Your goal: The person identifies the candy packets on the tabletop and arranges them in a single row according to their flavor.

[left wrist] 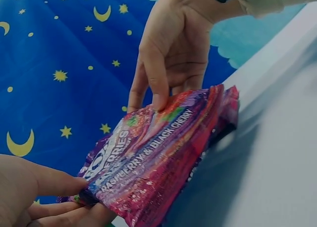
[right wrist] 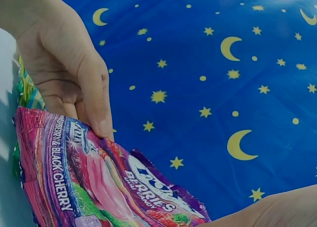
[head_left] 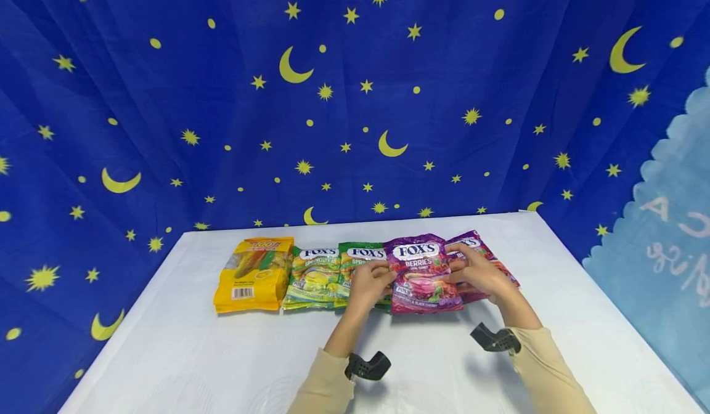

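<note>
A purple-pink bag of berry candy [head_left: 420, 269] is held up between my two hands, in front of the row of bags. My left hand [head_left: 368, 284] pinches its left edge, thumb on the front face and fingers behind. At the opposite edge my right hand [head_left: 478, 272] grips it, with the thumb in front. The left wrist view shows the candy bag [left wrist: 153, 158] tilted, its lower seam toward the camera. Just behind my right hand lies a second purple berry candy bag [head_left: 501, 270], partly covered.
Left of the held bag, a green candy bag [head_left: 355, 254] overlaps a yellow-green candy bag [head_left: 314, 278]. A yellow bag [head_left: 257, 281] lies at the row's left end. All rest on the white table [head_left: 233, 365], before a blue curtain [head_left: 238, 87] with moons and stars.
</note>
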### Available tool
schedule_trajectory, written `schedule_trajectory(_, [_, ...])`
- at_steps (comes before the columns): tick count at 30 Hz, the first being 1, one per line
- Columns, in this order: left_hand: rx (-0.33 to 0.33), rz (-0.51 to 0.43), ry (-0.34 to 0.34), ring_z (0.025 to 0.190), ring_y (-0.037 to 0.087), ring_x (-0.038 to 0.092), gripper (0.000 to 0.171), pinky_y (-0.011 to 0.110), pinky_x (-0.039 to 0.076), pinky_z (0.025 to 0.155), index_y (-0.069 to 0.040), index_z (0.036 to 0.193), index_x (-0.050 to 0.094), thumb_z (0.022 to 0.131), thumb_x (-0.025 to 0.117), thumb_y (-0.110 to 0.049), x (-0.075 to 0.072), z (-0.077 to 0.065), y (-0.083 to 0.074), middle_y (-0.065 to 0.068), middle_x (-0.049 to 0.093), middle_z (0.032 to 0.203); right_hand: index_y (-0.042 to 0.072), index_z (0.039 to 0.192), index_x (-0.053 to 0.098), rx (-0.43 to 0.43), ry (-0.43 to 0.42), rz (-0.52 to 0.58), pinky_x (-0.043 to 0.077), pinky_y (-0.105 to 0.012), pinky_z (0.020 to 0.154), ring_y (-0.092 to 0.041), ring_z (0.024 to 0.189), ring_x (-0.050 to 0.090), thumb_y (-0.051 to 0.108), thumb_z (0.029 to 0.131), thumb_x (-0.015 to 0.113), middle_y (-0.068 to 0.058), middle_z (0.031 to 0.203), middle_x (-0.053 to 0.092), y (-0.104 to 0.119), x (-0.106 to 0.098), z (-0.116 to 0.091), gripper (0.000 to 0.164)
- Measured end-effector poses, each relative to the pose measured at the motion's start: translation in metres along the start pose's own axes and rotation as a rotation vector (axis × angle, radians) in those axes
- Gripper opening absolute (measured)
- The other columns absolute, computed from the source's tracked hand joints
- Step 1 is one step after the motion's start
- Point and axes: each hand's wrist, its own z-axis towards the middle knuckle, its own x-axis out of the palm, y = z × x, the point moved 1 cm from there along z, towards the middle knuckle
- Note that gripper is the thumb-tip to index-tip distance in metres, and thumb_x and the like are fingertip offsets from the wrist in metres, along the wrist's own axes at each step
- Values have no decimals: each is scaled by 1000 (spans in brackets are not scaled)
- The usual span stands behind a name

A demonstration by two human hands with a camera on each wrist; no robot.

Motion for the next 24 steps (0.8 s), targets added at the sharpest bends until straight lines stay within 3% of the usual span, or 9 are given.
schedule_trajectory(4, [10, 20, -7, 76, 25, 68, 30, 36, 59, 66, 9, 114, 62, 86, 69, 1, -5, 0, -2, 19, 69, 97, -6, 140, 32, 28, 7, 0, 57, -41, 75, -24, 90, 63, -1, 83, 67, -30, 122, 53, -1, 4, 1, 67])
schedule_trajectory(7, [26, 37, -14, 78, 26, 68, 30, 36, 59, 66, 8, 114, 63, 86, 69, 0, -9, -1, -3, 19, 69, 99, -13, 141, 30, 48, 19, -14, 56, -42, 79, -26, 97, 62, -1, 84, 66, -33, 131, 48, 0, 6, 1, 69])
schedule_trajectory(11, [40, 58, -35, 81, 26, 68, 30, 37, 59, 66, 6, 114, 64, 85, 69, 1, -17, -1, -3, 19, 70, 100, -18, 140, 27, 43, 49, 1, 56, -43, 79, -24, 95, 63, -2, 84, 64, -24, 115, 54, 0, 10, 2, 68])
schedule_trajectory(16, [45, 54, -48, 76, 24, 68, 29, 35, 58, 64, 3, 112, 66, 84, 69, 3, -20, 0, -1, 17, 71, 97, -15, 136, 33, 32, 49, 12, 57, -43, 76, -25, 90, 65, -3, 83, 63, -17, 103, 56, 0, 12, 1, 62])
schedule_trajectory(24, [77, 39, -50, 74, 24, 69, 29, 33, 58, 61, 1, 111, 66, 82, 70, 5, -16, 1, -2, 17, 71, 95, -8, 116, 41, -1, 64, 26, 58, -43, 72, -20, 78, 59, -8, 82, 60, -6, 83, 44, 5, 7, 1, 39])
